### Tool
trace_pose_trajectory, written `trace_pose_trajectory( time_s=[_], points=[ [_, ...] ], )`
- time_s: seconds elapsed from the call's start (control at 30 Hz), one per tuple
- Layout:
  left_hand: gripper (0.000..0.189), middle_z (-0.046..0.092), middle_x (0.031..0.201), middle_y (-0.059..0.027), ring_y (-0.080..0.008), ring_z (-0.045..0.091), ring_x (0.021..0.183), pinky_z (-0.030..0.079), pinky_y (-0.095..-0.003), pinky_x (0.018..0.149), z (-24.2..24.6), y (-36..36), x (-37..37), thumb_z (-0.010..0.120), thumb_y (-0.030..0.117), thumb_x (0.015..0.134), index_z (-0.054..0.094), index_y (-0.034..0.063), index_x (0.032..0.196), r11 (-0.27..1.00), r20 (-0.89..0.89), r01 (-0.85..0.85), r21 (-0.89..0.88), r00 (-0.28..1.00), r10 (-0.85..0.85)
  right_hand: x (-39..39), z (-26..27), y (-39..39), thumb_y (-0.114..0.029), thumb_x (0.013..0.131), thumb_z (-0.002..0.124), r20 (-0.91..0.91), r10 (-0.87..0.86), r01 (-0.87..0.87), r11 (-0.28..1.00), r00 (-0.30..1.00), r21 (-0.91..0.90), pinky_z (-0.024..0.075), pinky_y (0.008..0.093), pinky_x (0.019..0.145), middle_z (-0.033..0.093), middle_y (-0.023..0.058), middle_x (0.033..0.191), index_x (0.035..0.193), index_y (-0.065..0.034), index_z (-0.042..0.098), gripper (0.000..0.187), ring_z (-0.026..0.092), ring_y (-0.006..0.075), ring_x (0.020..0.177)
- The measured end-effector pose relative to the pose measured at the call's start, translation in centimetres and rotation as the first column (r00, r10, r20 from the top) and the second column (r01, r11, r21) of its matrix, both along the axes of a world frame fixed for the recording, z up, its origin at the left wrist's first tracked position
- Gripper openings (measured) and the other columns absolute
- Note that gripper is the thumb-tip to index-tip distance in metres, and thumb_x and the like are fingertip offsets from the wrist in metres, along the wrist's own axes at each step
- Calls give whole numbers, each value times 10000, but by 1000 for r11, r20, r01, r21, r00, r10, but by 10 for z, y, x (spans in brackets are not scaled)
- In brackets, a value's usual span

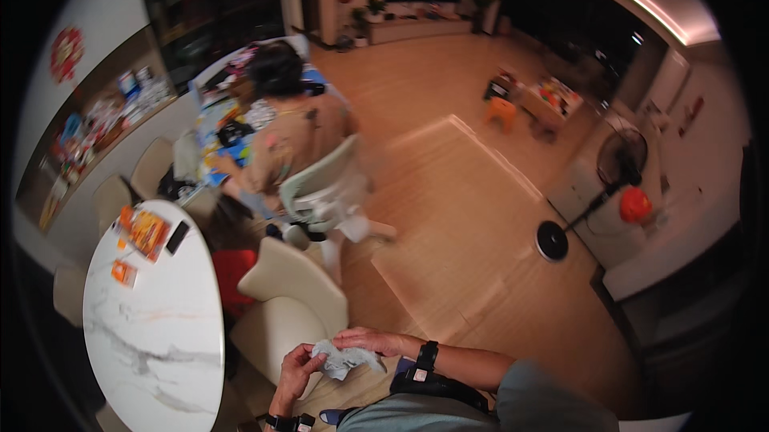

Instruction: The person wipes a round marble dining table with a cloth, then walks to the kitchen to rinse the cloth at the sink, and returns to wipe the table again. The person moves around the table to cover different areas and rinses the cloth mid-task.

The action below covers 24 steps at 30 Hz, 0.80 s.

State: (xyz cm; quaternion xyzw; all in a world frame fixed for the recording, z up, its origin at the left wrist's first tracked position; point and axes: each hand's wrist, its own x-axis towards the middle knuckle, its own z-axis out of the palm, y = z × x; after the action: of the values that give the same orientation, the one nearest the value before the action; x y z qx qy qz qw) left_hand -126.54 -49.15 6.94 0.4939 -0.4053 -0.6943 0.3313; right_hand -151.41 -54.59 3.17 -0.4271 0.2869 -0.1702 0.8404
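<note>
A crumpled pale grey cloth [343,361] is in both of my hands, in front of my waist. My left hand [298,370] grips its left end between thumb and fingers. From the right, my right hand [373,340] lies along the cloth's upper edge with its fingers stretched out; its thumb and the far side of its grip are hidden. Just beyond my hands is a cream chair [300,294]. To the left stands an oval white marble-patterned table [162,336] with a black phone [177,237] and an orange packet [147,233] on it.
Another person [306,131] sits in a swivel chair [318,173] at a cluttered desk [216,113]. A red stool [234,279] is beside the table. A standing fan [551,241], an orange stool [500,112] and a low table [550,98] are to the right.
</note>
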Motion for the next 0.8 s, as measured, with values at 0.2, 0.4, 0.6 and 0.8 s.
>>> trace_pose_trajectory(
  time_s=[0.2,0.4,0.6,0.8],
  points=[
    [109,703,914,-5,-78,621,811,517,-242,762,7,-87,-134,690,145,989,662,42,1004,983,18,171,-64,985,-171,-142,22,-21,-357,961,718,-31,-214,214,977,976,-22,432,294,1031,567,75,1362,1435,-10,497,627,528,154,1239],
    [134,687,896,22,-60,604,795,499,-229,736,23,-168,-230,687,187,998,664,56,995,945,-85,326,-21,941,-326,-231,23,-34,-308,943,738,-193,-442,369,872,876,-322,479,270,900,643,46,1167,1303,-6,587,494,583,118,1057],
    [130,669,962,20,-56,596,842,491,-220,737,12,-249,-284,693,181,993,661,69,1052,871,-82,492,22,869,-489,-288,-6,-82,-160,943,734,-172,-679,671,733,714,-110,501,255,861,678,17,1095,1265,9,625,380,611,84,998],
    [172,677,986,8,-72,614,895,498,-229,792,-5,-353,-336,710,144,971,652,65,1113,816,-147,577,38,811,-567,-349,-2,-165,-152,911,765,-212,-820,805,567,532,-176,513,271,887,678,40,1116,1263,-4,629,406,630,117,1014]
  ],
)
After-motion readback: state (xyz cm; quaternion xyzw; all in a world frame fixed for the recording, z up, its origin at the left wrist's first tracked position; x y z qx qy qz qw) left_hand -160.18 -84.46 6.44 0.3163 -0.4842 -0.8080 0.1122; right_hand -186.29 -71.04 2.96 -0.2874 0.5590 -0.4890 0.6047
